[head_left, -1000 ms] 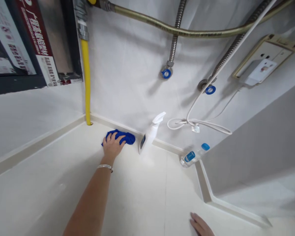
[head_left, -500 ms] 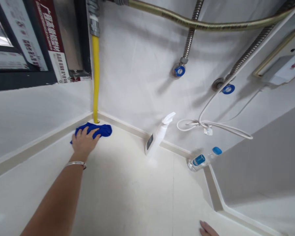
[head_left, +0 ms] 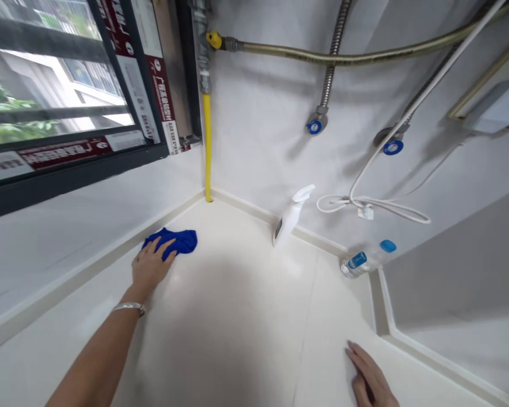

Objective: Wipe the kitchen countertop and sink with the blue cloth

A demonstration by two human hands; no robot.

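Head view, a corner of a pale surface (head_left: 246, 328) between walls. Left hand (head_left: 150, 267): palm down, fingers spread slightly apart and laid on a blue cloth (head_left: 186, 242); whether a fold is pinched beneath them cannot be told. The cloth, crumpled, lies under and just ahead of the fingertips, its long axis running roughly across the view and crosswise to the forearm; its free end points right, and its left end lies beside the raised edging (head_left: 89, 272) along the window wall. Right hand (head_left: 372, 377): at the lower border and partly cut off, fingers extended side by side, thumb a little apart, nothing visible in its grasp; it is well apart from the cloth, so the left is much the nearer.

Along the back wall (head_left: 263, 141) stand a white spray bottle (head_left: 292, 217), to the right of the cloth and apart from it, and, farther right, a clear bottle with a blue cap (head_left: 387, 246). A yellow pipe (head_left: 207, 147) descends into the far corner. Above: two blue-handled valves (head_left: 314, 126), a brass-coloured hose (head_left: 288, 53) and a tied white cable (head_left: 384, 206). Upper left: a dark-framed window (head_left: 74, 161), bearing red and white strips, with foliage outside.
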